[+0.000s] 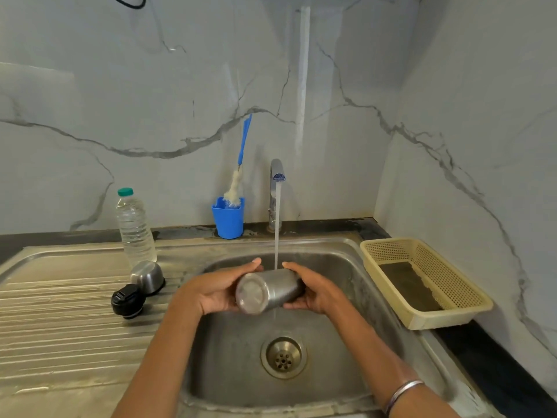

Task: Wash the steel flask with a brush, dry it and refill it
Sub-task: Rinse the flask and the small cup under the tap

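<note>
Item: steel flask (268, 292), lying on its side over the sink (346, 257), base toward the camera, directly under the tap (276, 176) with the running stream (276, 230) striking its upper wall. Grip: left hand (217, 292) cupped round the base end, right hand (313, 292) cupped round the far end, fingers of both curled against the steel; mouth of the flask hidden. Risks, as judged: the wet, smooth body could slip from either hold and drop into the basin; water hitting the curved side could splash toward the worktop (60, 312). Brush (238, 176) stood bristles-down in a blue cup (228, 220), left of the tap against the wall, well apart from the flask. Left of the sink: plastic water bottle (135, 227), steel cap (147, 277) and black stopper (128, 300), the last two touching or nearly so. Right of the sink: cream basket (422, 285). Nothing stood between the hands and the brush except the stream.
</note>
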